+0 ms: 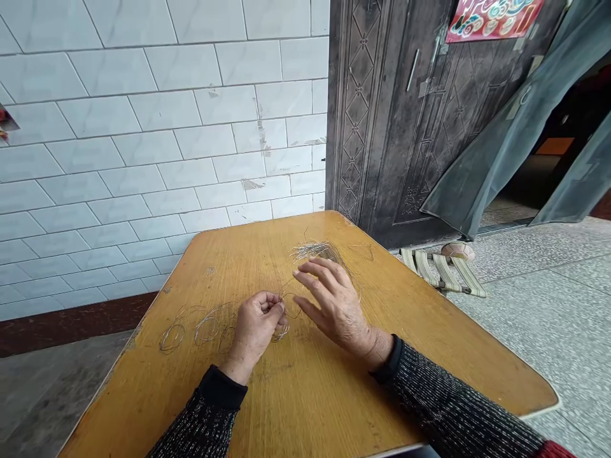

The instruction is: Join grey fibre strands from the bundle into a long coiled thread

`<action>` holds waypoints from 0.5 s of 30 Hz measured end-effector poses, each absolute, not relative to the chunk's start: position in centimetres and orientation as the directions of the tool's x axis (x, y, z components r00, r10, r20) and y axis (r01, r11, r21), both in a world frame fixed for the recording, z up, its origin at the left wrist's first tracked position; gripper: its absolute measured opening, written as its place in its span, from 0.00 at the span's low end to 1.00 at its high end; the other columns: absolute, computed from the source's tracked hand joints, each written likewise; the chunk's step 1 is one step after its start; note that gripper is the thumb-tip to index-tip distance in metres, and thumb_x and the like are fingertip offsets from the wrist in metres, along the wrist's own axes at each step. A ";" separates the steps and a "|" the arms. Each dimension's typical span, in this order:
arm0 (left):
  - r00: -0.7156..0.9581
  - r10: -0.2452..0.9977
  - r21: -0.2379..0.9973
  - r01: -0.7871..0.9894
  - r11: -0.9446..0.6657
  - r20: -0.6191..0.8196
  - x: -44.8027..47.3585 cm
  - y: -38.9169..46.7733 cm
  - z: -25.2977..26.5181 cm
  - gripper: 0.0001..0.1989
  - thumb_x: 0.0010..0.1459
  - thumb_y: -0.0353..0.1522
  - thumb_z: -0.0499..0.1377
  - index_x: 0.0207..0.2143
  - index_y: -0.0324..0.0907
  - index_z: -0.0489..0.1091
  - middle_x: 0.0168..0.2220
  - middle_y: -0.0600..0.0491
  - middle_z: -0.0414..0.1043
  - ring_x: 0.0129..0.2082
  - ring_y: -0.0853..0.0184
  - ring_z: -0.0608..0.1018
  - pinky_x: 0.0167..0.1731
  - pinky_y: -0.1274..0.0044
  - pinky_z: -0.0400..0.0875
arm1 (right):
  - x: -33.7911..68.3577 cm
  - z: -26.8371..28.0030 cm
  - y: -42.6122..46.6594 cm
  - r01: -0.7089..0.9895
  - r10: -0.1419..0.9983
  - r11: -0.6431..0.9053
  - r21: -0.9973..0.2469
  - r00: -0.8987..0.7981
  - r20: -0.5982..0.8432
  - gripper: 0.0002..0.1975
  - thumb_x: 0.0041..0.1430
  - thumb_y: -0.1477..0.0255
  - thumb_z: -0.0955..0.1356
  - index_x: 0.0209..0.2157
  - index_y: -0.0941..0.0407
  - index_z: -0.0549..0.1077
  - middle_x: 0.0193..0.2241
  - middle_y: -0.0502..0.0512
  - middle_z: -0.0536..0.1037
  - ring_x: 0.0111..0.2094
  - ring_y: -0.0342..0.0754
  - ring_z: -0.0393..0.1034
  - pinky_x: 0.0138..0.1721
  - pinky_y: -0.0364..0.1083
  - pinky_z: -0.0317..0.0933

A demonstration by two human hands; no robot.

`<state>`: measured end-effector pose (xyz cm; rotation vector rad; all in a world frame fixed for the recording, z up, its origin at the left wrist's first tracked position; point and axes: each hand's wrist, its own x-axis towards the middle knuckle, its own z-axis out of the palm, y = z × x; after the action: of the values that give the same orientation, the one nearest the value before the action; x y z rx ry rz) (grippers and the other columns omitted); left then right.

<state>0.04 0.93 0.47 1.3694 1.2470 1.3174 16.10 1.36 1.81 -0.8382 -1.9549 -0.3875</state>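
Wire [292, 294] is between the hands, near the middle of the table [305, 394], curving from the left fingertips toward the right thumb. Looks thin and springy, so handling it well likely means a firm pinch close to the bend, the loose part guided round with the other hand, small even curves, no kinks. Best kept clear of the bundle [312, 250] at far right of centre; its stray ends could snag. Coils [172, 348] lie at left in a rough row; sleeves [203, 413] should stay off them.

Left hand [258, 324]: thumb and fingertips pinched together on the wire. More wire shows just under the fingers; can't tell if same piece or another coil. Right hand [334, 299]: just to the right, fingers spread and slightly bent, thumb apart, nothing visibly gripped. Wire passes close to its thumb and fingertips; can't tell if they touch.
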 end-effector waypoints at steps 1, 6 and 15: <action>-0.066 0.984 0.983 0.091 -0.160 0.166 -0.1 1.0 0.6 0.04 0.44 0.30 0.60 0.23 0.39 0.67 0.19 0.55 0.69 0.17 0.72 0.72 0.18 0.81 0.65 | 16.2 1.9 1.3 0.672 0.410 0.729 -0.133 -0.272 0.870 0.10 0.57 0.72 0.63 0.42 0.56 0.69 0.40 0.59 0.72 0.46 0.52 0.63 0.48 0.53 0.57; -0.108 0.972 0.973 0.124 -0.197 0.210 -0.5 1.1 0.9 0.04 0.45 0.31 0.60 0.23 0.39 0.67 0.20 0.54 0.70 0.17 0.71 0.72 0.17 0.81 0.66 | 16.0 1.5 1.7 0.461 0.788 0.575 -0.676 -0.088 0.610 0.11 0.58 0.67 0.61 0.25 0.56 0.68 0.21 0.51 0.68 0.21 0.42 0.62 0.24 0.42 0.57; -0.033 0.954 0.906 0.324 -0.273 0.299 -0.4 0.8 1.1 0.05 0.49 0.32 0.55 0.25 0.39 0.67 0.22 0.53 0.71 0.20 0.69 0.73 0.22 0.78 0.69 | 14.8 1.0 1.8 -0.254 0.904 -0.007 -0.967 -0.415 0.102 0.16 0.49 0.59 0.68 0.27 0.59 0.71 0.22 0.47 0.69 0.16 0.34 0.60 0.16 0.36 0.53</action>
<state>-0.37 0.80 1.13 1.6352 1.3568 1.3223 14.76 1.79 1.00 -0.7411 -1.3398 1.5905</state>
